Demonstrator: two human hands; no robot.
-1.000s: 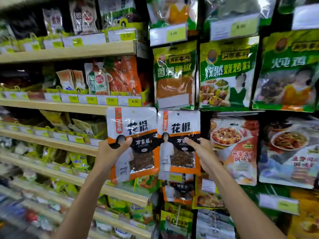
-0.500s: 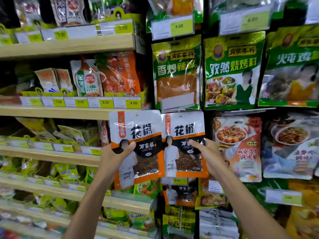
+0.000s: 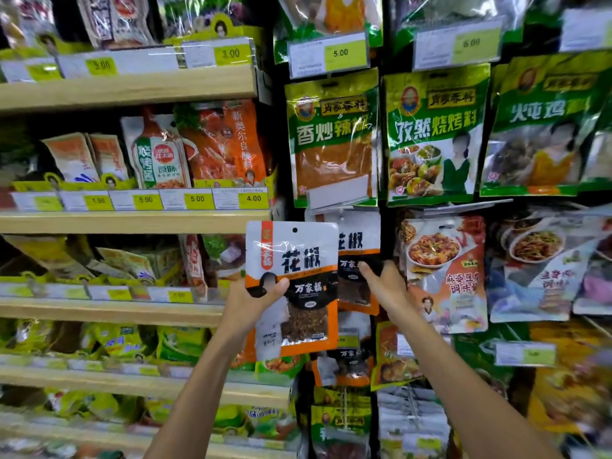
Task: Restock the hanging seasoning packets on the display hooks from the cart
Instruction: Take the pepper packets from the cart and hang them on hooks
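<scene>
My left hand (image 3: 253,301) grips a white, orange and black peppercorn packet (image 3: 293,286) by its left edge, thumb across the front, holding it upright in front of the display. Its hang hole at the top is free of any hook. Behind it to the right hangs a second packet of the same kind (image 3: 359,260), partly covered by the first. My right hand (image 3: 385,286) holds that hanging packet at its right side, thumb on the front. The hook it hangs on is hidden behind a white strip above it.
Green seasoning bags (image 3: 332,137) hang above the peppercorn row, and a red mapo tofu packet (image 3: 445,273) hangs just right of my right hand. Wooden shelves (image 3: 132,221) with yellow price tags fill the left. More packets hang below.
My left hand has carried its packet to the right, so it now overlaps the hanging one. My right hand stays on the hanging packet. The view has shifted closer.
</scene>
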